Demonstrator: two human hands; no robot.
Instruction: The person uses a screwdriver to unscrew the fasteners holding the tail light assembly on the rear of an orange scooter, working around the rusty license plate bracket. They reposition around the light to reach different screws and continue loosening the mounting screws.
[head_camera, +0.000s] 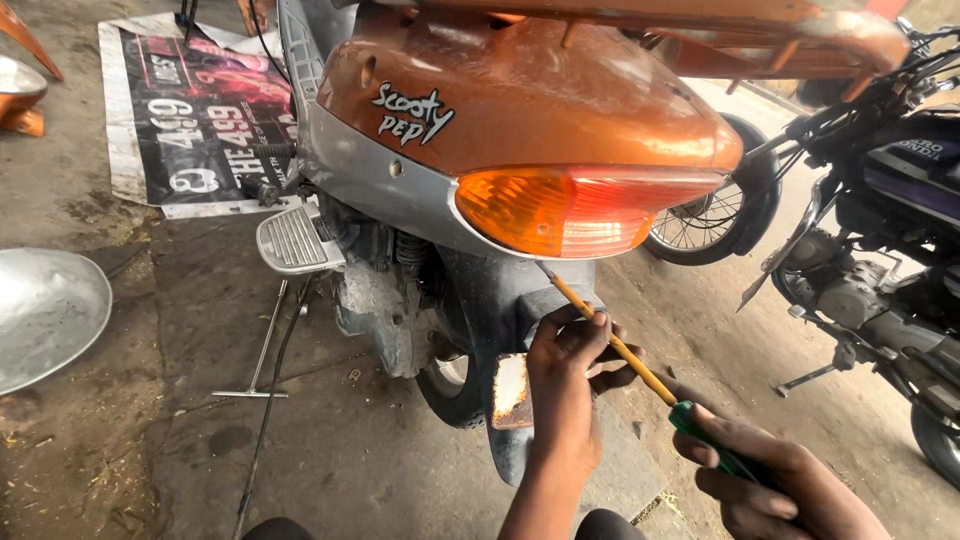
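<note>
An orange scooter stands with its rear toward me, its amber tail light above a dark rear mudguard. My right hand grips the green handle of a long screwdriver whose yellow shaft slants up to the underside of the tail light. My left hand rests on the mudguard beside a rusty white reflector plate, fingers pinching and steadying the shaft.
A motorcycle is parked at the right, its front wheel behind the scooter. A silver metal bowl lies at the left on the dirty concrete floor. A printed banner is spread on the ground; a T-handle tool lies by the footrest.
</note>
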